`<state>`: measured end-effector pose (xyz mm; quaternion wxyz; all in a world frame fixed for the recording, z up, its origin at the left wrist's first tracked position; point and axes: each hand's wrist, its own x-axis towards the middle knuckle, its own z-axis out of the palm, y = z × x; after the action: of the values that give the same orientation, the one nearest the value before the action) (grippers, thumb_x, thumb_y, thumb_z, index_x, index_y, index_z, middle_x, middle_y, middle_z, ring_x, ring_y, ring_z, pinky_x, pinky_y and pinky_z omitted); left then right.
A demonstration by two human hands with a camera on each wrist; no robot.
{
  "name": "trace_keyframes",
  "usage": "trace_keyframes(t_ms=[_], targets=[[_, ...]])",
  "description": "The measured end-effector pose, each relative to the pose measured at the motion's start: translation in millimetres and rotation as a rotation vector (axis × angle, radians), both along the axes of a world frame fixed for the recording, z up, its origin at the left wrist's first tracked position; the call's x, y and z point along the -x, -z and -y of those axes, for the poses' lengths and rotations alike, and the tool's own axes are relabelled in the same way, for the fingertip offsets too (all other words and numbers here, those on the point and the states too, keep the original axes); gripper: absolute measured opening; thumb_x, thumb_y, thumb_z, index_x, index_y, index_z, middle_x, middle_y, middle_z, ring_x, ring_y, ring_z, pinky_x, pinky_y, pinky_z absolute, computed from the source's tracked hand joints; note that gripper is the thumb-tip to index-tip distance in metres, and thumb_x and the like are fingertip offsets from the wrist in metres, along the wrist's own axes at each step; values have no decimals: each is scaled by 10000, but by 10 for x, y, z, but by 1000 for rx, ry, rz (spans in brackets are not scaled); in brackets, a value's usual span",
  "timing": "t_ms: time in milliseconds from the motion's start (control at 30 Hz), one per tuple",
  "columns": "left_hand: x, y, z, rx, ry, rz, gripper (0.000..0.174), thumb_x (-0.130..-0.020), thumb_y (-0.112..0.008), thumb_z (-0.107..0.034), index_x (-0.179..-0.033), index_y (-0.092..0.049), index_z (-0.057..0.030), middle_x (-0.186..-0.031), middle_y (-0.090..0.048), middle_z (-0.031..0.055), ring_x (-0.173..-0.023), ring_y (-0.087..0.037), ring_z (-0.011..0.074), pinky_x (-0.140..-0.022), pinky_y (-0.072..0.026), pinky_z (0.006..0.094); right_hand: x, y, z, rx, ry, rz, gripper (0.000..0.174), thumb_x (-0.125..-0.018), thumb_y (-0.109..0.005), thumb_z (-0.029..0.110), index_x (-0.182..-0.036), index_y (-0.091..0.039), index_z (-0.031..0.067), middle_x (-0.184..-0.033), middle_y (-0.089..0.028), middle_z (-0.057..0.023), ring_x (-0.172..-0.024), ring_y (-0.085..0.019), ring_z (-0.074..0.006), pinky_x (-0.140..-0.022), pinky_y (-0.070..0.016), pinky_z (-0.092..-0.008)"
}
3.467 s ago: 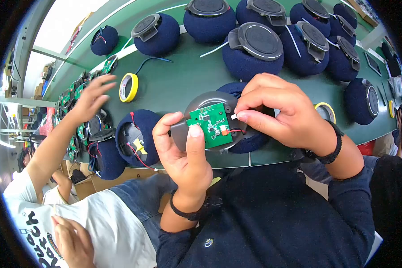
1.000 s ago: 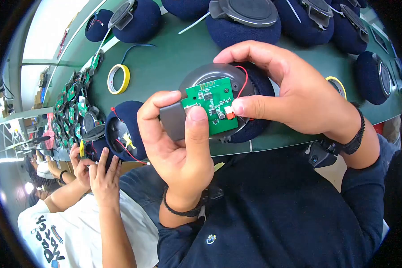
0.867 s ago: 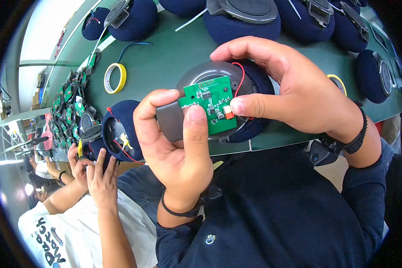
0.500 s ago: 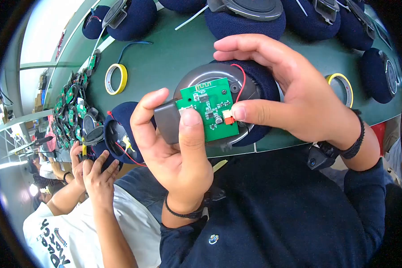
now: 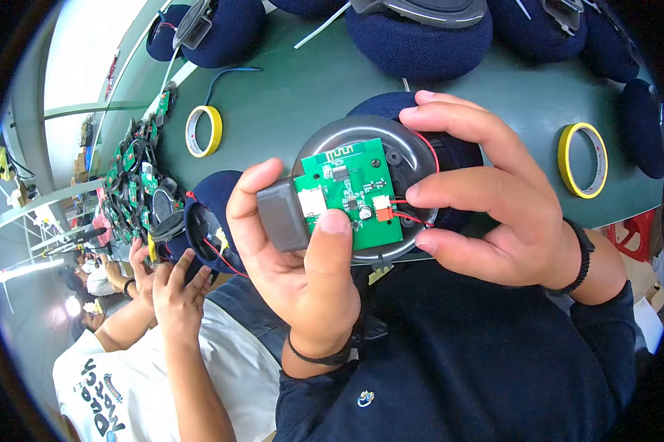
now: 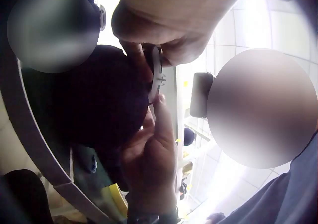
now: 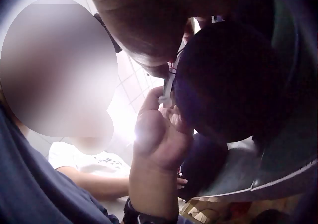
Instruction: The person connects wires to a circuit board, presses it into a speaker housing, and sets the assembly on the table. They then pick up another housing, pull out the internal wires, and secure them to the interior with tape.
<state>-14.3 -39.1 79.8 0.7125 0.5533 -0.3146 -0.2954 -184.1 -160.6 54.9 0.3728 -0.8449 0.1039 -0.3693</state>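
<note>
My left hand (image 5: 302, 287) grips a round dark grey plastic cover (image 5: 324, 144) by its protruding block, thumb pressing the edge of the green circuit board (image 5: 361, 177) on it. Red wires (image 5: 413, 216) run from a white-and-red plug pair (image 5: 383, 210) at the board's right edge. My right hand (image 5: 509, 221) is spread at the cover's right side, its index finger and thumb apart near the wires. Behind the cover sits a navy fabric-covered ball (image 5: 391, 104), partly hidden. In the right wrist view the ball (image 7: 223, 85) is a dark shape beside my left hand (image 7: 161, 139).
Yellow tape rolls (image 5: 204, 131) (image 5: 582, 160) stand on the green table (image 5: 288, 96). Several navy balls (image 5: 420, 44) line the back. A heap of circuit boards (image 5: 133, 169) lies at left, near another person's hands (image 5: 173, 291) and an opened ball (image 5: 218, 221).
The right hand first held a small white plug beside the board, then pressed its thumb at the plugs. Now that thumb has come away and the fingers are spread. The left hand keeps its hold.
</note>
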Motion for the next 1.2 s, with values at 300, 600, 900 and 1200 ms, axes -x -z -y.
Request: trace_keyframes(t_ms=[300,600,900,1200], targets=[[57,37,-1,32,-50,64,654,-898,-725,-48,-1450,-375,-34,-1210,-643,148,-1053,-652,175,-963,-511,312,40,-72,-59,69,70,-31,372,-774,-813,82,-1134,-721,65,-1428,-521,-307,-1322,-526,-486,-1111,-413,-560],[65,101,-6,104,-56,131,644,-908,-694,-35,-1454,-353,-14,-1256,-603,173,-1078,-641,196,-974,-517,329,8,-124,-128,-2,154,-37,310,-749,-821,26,-1043,-724,36,-1323,-590,-242,-1173,-615,-390,-984,-501,-459],[86,71,-16,94,-50,163,628,-902,-700,-33,-1434,-367,-22,-1250,-608,172,-1068,-643,196,-965,-517,324,-15,-116,-20,-109,148,-14,491,-798,-830,83,-1234,-611,27,-1341,-575,-231,-1289,-543,-312,-1088,-392,-403],[60,36,-22,54,-23,257,589,-901,-656,-33,-1439,-421,6,-1253,-616,190,-1111,-659,266,-1021,-523,402,-89,-111,-49,-689,-40,43,632,-856,-800,106,-1405,-502,7,-1505,-462,-174,-1390,-465,-225,-1167,-343,-358]])
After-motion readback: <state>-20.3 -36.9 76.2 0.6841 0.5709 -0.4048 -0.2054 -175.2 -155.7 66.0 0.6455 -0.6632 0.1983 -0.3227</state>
